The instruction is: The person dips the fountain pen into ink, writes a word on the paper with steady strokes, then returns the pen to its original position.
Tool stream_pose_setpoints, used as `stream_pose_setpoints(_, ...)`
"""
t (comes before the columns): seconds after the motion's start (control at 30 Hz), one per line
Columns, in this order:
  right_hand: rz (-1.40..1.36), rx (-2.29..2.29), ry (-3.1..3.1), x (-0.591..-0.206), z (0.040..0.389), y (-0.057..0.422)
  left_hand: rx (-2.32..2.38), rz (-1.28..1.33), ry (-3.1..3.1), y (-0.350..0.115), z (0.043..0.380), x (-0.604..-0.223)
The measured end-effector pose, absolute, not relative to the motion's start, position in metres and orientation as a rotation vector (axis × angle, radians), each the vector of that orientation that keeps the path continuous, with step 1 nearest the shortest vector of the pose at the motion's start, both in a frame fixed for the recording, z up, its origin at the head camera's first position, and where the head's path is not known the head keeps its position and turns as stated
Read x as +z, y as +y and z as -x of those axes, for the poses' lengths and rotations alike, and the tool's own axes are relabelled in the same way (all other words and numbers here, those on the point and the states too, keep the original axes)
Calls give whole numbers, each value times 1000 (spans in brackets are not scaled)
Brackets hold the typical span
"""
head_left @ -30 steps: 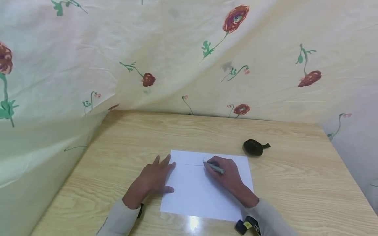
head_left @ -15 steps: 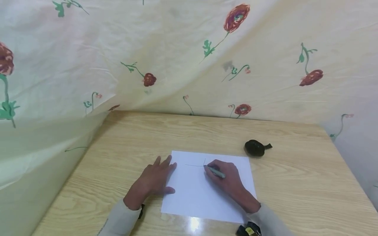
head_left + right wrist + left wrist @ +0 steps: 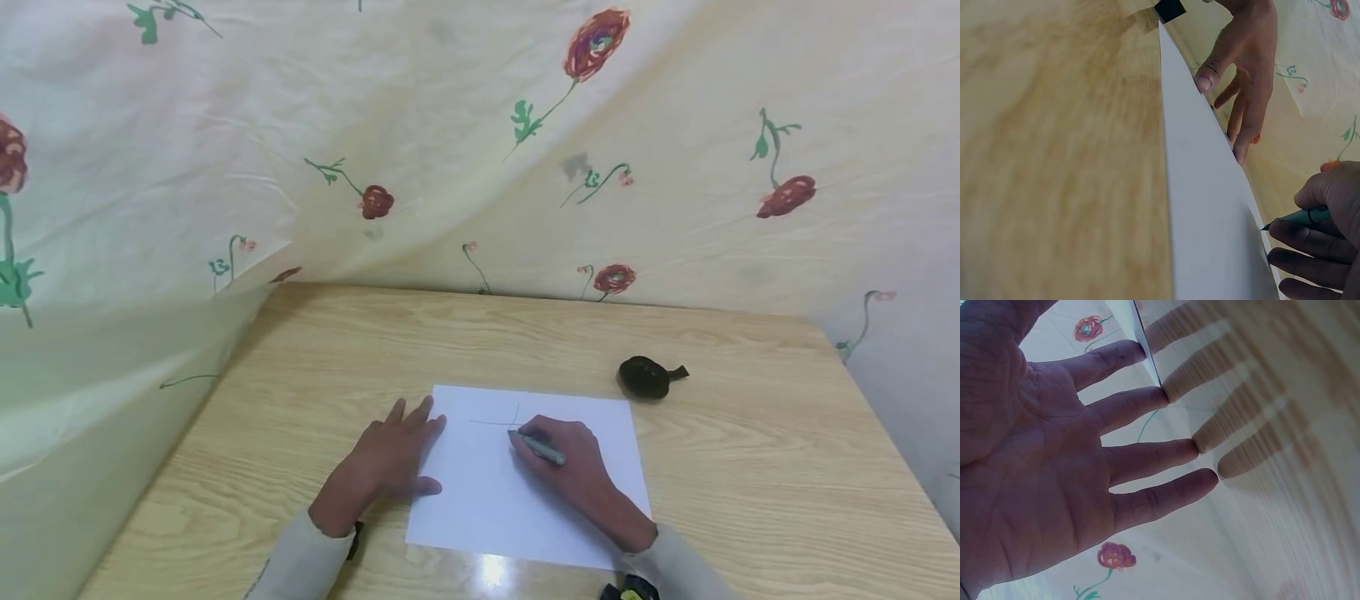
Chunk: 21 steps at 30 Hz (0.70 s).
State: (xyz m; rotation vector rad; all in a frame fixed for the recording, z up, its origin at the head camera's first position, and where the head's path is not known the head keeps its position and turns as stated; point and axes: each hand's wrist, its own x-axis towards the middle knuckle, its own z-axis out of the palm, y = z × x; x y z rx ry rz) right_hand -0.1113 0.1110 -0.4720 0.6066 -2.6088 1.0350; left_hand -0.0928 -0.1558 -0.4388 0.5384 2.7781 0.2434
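over to the head view: the right hand (image 3: 583, 468) is pinching a slim grey-green pen (image 3: 543, 450), its tip down at the white paper (image 3: 472, 492), just below a thin horizontal line (image 3: 489, 422) with a short slanting stroke (image 3: 516, 413) meeting it near the right end. across from it, the left hand (image 3: 392, 457) lies with fingers spread and straight at the paper's left edge, thumb on the sheet. the paper is flat on the wood-grain desk (image 3: 757, 450), and just beside its far right corner sits a dark, rounded object (image 3: 645, 378), stub pointing right. behind all that, flower-printed cloth (image 3: 442, 133); pale sleeves on both arms, a black-and-yellow device (image 3: 632, 590) by the right cuff.

to the left wrist view: here's the left palm, four fingers stretched out, tips down at the desk, their reflections running off across the shine. the paper's edge shows at the upper fingertips.

and the right wrist view: the paper is a long, narrow wedge, the left thumb on its far edge, while at lower right the right hand grips the pen, dark tip beside the sheet's edge; whether it touches is hard to tell from here.
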Motion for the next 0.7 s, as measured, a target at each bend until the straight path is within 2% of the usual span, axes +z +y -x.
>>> stream_pose_setpoints(0.7,-732,1061,-2636,-472,94,94,235,-551,2791,-157,95,-441)
